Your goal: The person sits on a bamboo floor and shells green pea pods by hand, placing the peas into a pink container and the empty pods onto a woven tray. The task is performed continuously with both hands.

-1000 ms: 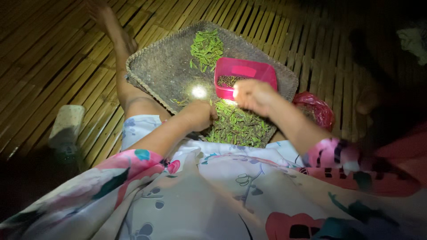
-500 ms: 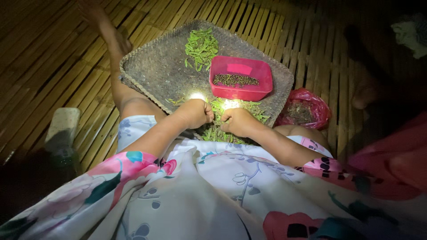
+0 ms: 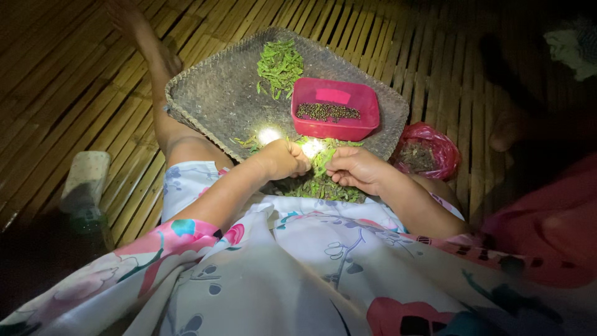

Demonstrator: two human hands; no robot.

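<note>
Two hands closed on one green pod (image 3: pixel 318 160), left hand (image 3: pixel 283 160), right hand (image 3: pixel 354 169), near woven tray (image 3: pixel 211 93), pink tub (image 3: pixel 336 111) far side

red plastic bag (image 3: pixel 429 149) | crumpled (open top) | right of woven tray (image 3: pixel 211 93)

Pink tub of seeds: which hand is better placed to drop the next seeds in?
Probably the right hand: it lies almost directly below the pink tub. The left hand sits further left, and both pinch a green pod.
</note>
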